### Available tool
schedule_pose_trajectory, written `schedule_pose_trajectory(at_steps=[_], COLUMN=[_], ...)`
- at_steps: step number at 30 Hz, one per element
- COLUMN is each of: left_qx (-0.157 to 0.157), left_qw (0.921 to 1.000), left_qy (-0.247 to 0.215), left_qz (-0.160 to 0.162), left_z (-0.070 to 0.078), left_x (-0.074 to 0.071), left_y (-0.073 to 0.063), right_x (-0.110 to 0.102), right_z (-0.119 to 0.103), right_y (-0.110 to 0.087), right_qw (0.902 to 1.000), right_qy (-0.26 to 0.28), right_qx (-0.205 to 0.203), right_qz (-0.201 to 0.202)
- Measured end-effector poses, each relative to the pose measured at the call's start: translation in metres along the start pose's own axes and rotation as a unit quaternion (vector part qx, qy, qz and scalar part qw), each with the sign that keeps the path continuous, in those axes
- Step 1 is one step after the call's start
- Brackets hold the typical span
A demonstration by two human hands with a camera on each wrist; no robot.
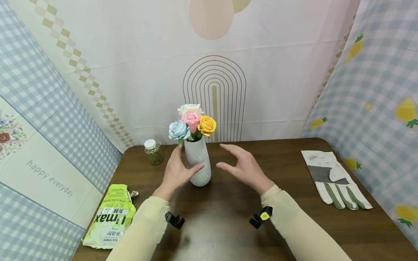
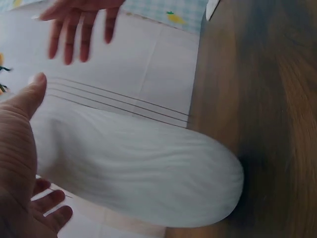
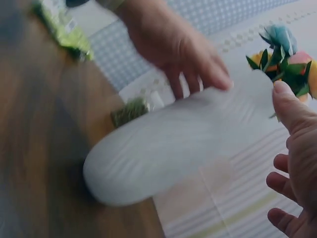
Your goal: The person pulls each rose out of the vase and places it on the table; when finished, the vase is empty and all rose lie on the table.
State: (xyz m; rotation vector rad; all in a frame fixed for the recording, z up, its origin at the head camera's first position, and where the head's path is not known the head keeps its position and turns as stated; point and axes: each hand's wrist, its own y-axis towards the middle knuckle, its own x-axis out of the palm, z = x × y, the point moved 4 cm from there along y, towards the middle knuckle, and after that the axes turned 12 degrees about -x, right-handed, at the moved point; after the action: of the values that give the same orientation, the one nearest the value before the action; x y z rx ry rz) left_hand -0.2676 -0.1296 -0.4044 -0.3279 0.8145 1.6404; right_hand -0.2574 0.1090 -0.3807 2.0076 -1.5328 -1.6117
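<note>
A white ribbed vase [image 1: 198, 163] stands on the table, holding blue, pink, yellow and white artificial roses [image 1: 191, 120]. My left hand [image 1: 177, 169] is at the vase's left side, its thumb overlapping the front and its fingers beside it, spread rather than closed round it. In the left wrist view the vase [image 2: 143, 168] spans the space by the thumb, partly hiding the fingers. On the other side, my right hand [image 1: 243, 166] is held apart from the vase, thumb and fingers spread with nothing between them. The roses [image 3: 292, 69] appear beyond its thumb in the right wrist view.
A white-lidded jar of dried green bits [image 1: 154, 154] stands behind left. A lime-green bag [image 1: 112, 217] lies at the left edge of the dark wooden table [image 1: 222, 224]. White, grey and green gloves [image 1: 333, 177] lie at right. Printed cloths hang around the table.
</note>
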Motion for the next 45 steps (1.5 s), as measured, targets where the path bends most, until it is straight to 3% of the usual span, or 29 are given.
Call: schedule_pose_trajectory(at_steps=[6,9,13,17,22,27,34,45], left_qx=[-0.015,-0.009,0.025,0.057,0.072,0.077,0.069,0.083], left_qw=[0.9919,0.9832,0.9709,0.9635,0.9609,0.9608,0.9629,0.9605], left_qy=[-0.125,-0.175,-0.213,-0.218,-0.209,-0.202,-0.207,-0.207], left_qz=[0.02,0.052,0.107,0.145,0.167,0.174,0.159,0.166], left_z=[-0.01,-0.013,-0.011,0.003,0.02,0.021,0.021,0.025], left_x=[0.013,0.016,0.018,0.013,0.006,0.007,0.011,0.008], left_y=[0.002,0.001,-0.001,-0.007,-0.014,-0.012,-0.008,-0.009], right_x=[0.012,0.017,0.023,0.019,0.013,0.013,0.015,0.019], right_z=[-0.005,-0.005,-0.006,-0.019,-0.032,-0.033,-0.034,-0.037], right_y=[0.026,0.035,0.043,0.05,0.057,0.064,0.072,0.079], right_qw=[0.9922,0.9828,0.9704,0.962,0.9578,0.9579,0.9575,0.9461], right_qy=[0.1,0.144,0.184,0.204,0.21,0.212,0.219,0.254], right_qx=[0.011,0.012,0.022,0.028,0.038,0.046,0.062,0.085], right_qz=[0.074,0.115,0.155,0.179,0.193,0.188,0.178,0.182])
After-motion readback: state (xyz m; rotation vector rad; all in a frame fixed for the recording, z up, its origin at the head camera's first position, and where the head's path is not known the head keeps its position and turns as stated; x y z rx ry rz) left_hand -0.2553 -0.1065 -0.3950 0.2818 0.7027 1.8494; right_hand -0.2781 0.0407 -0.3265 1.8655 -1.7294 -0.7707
